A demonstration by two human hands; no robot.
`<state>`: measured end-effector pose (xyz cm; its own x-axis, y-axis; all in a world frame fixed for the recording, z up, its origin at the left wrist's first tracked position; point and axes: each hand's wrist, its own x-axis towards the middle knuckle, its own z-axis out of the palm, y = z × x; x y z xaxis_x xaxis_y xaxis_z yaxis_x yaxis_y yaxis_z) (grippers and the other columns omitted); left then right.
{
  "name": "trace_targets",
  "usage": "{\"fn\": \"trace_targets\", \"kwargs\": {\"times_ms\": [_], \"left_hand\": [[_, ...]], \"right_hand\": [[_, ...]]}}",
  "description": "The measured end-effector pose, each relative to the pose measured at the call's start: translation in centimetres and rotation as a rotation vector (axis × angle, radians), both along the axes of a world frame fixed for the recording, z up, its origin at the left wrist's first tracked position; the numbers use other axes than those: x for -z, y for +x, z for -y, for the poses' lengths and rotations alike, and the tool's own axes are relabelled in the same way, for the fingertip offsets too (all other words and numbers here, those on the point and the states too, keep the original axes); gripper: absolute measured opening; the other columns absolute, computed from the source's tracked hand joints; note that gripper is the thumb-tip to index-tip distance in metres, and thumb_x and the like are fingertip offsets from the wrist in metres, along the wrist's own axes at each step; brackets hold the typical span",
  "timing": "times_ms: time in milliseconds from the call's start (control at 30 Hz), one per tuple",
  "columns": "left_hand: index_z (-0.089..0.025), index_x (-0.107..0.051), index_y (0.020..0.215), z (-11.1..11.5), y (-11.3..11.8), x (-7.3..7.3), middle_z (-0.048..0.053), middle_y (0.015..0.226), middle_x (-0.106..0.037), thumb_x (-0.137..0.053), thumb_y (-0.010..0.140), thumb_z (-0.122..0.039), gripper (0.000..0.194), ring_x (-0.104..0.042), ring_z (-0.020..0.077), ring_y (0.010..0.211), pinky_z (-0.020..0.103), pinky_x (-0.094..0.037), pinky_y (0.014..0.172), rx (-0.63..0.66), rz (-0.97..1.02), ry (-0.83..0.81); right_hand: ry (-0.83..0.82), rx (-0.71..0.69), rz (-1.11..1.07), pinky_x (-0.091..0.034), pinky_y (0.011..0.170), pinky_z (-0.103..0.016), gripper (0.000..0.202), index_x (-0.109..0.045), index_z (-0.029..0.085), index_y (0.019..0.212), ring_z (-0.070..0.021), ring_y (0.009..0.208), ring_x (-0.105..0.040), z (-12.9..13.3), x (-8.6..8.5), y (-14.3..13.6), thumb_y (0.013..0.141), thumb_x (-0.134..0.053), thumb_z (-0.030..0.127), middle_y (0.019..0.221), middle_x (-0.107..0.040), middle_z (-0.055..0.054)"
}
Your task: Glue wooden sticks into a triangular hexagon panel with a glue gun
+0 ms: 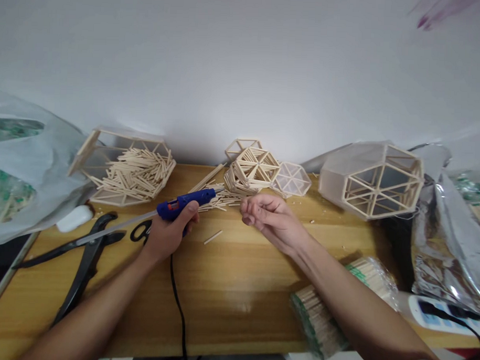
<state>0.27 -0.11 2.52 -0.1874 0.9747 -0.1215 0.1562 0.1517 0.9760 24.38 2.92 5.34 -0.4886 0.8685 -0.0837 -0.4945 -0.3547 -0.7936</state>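
Note:
My left hand (pixel 168 234) is wrapped round a blue hot glue gun (pixel 186 201), its nozzle pointing right and a long glue stick (pixel 124 228) trailing from its back. To the right, my right hand (pixel 270 218) is raised over the table with thumb and fingers pinched together; whatever lies between the fingertips cannot be made out. Just behind the hands are several stacked hexagonal frames of wooden sticks (pixel 251 172), with loose sticks (pixel 219 201) around them. A translucent hexagonal panel (pixel 292 179) leans beside the stack. One short wooden stick (pixel 213 237) lies alone between the hands.
A stick-framed box (pixel 125 192) full of cut sticks stands left, a covered hexagonal lantern-like frame (pixel 372 179) right. Black cutters (pixel 90 256), scissors (pixel 139 231) and a white case (pixel 75 218) lie left. Bagged sticks (pixel 317 319) and a power strip (pixel 440 315) are front right. The gun's cord (pixel 176 298) hangs frontward.

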Motion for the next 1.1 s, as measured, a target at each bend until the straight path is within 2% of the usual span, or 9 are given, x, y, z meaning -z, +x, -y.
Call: {"fn": "trace_targets", "kwargs": {"times_ms": [100, 233, 267, 400, 500, 667, 767, 867, 1100], "left_hand": [[-0.019, -0.064, 0.061, -0.09, 0.08, -0.14, 0.001, 0.056, -0.061, -0.069, 0.084, -0.058, 0.046, -0.051, 0.011, 0.046, 0.023, -0.041, 0.045, -0.011, 0.0, -0.004], [-0.019, -0.064, 0.061, -0.1, 0.12, -0.17, 0.001, 0.057, -0.061, -0.07, 0.082, -0.06, 0.047, -0.051, 0.011, 0.046, 0.024, -0.042, 0.045, -0.013, 0.005, -0.007], [-0.019, -0.064, 0.061, -0.07, 0.09, -0.12, 0.001, 0.056, -0.061, -0.07, 0.082, -0.06, 0.047, -0.051, 0.011, 0.046, 0.024, -0.041, 0.045, -0.013, 0.007, -0.009], [-0.019, -0.065, 0.063, 0.01, -0.05, 0.02, 0.0, 0.055, -0.06, -0.07, 0.084, -0.06, 0.047, -0.051, 0.0114, 0.046, 0.024, -0.041, 0.046, -0.007, 0.009, -0.022], [-0.019, -0.065, 0.063, -0.01, -0.02, -0.1, 0.001, 0.056, -0.061, -0.07, 0.083, -0.06, 0.046, -0.052, 0.0116, 0.047, 0.025, -0.041, 0.047, -0.007, 0.009, -0.03], [-0.02, -0.065, 0.062, -0.02, 0.11, -0.28, 0.001, 0.057, -0.062, -0.071, 0.08, -0.063, 0.047, -0.052, 0.0123, 0.047, 0.025, -0.041, 0.046, -0.022, 0.004, -0.041], [-0.019, -0.066, 0.063, 0.03, 0.09, -0.18, 0.001, 0.057, -0.062, -0.071, 0.082, -0.06, 0.046, -0.052, 0.0118, 0.047, 0.025, -0.042, 0.047, -0.019, 0.007, -0.026], [-0.018, -0.066, 0.063, 0.04, 0.05, -0.09, 0.001, 0.058, -0.062, -0.071, 0.083, -0.058, 0.045, -0.052, 0.0112, 0.047, 0.024, -0.042, 0.047, -0.008, 0.009, -0.014], [-0.018, -0.066, 0.062, -0.01, 0.13, -0.28, 0.002, 0.059, -0.063, -0.07, 0.083, -0.058, 0.046, -0.052, 0.0105, 0.047, 0.023, -0.043, 0.047, 0.006, 0.002, -0.007]], "right_hand": [[0.013, -0.024, -0.018, -0.05, 0.074, -0.026, 0.022, -0.083, 0.022, 0.087, -0.0142, 0.084, -0.067, 0.16, -0.19, 0.0, 0.08, -0.092, 0.04, 0.097, -0.079, -0.006], [0.038, -0.164, -0.039, -0.053, 0.081, -0.03, 0.065, -0.079, 0.022, 0.122, -0.0204, 0.1, -0.068, 0.2, -0.21, 0.18, 0.071, -0.091, 0.061, 0.124, -0.076, -0.014], [0.036, -0.156, -0.035, -0.053, 0.08, -0.03, 0.062, -0.08, 0.022, 0.119, -0.0193, 0.096, -0.068, 0.17, -0.16, 0.19, 0.071, -0.092, 0.06, 0.12, -0.077, -0.013], [0.007, -0.02, 0.029, -0.048, 0.07, -0.026, 0.021, -0.083, 0.02, 0.083, -0.0105, 0.069, -0.059, 0.0, -0.03, 0.08, 0.078, -0.094, 0.037, 0.087, -0.078, -0.004], [0.001, 0.004, 0.044, -0.047, 0.068, -0.027, 0.022, -0.081, 0.019, 0.079, -0.0108, 0.067, -0.057, 0.04, -0.18, 0.0, 0.078, -0.093, 0.037, 0.084, -0.077, -0.004], [0.017, -0.124, 0.007, -0.052, 0.078, -0.03, 0.05, -0.082, 0.022, 0.113, -0.0182, 0.091, -0.068, 0.2, -0.37, 0.07, 0.075, -0.092, 0.053, 0.113, -0.079, -0.012], [0.026, -0.082, 0.029, -0.049, 0.072, -0.027, 0.032, -0.082, 0.019, 0.09, -0.0135, 0.075, -0.063, 0.08, -0.33, 0.09, 0.079, -0.091, 0.048, 0.089, -0.078, -0.006], [0.054, -0.042, 0.063, -0.044, 0.067, -0.026, 0.031, -0.076, 0.017, 0.074, -0.0109, 0.064, -0.055, -0.05, -0.47, 0.04, 0.082, -0.09, 0.043, 0.068, -0.067, 0.0], [0.055, -0.041, 0.069, -0.046, 0.066, -0.027, 0.031, -0.076, 0.016, 0.077, -0.012, 0.066, -0.057, 0.16, -0.75, -0.08, 0.081, -0.09, 0.043, 0.069, -0.069, -0.001]]}}
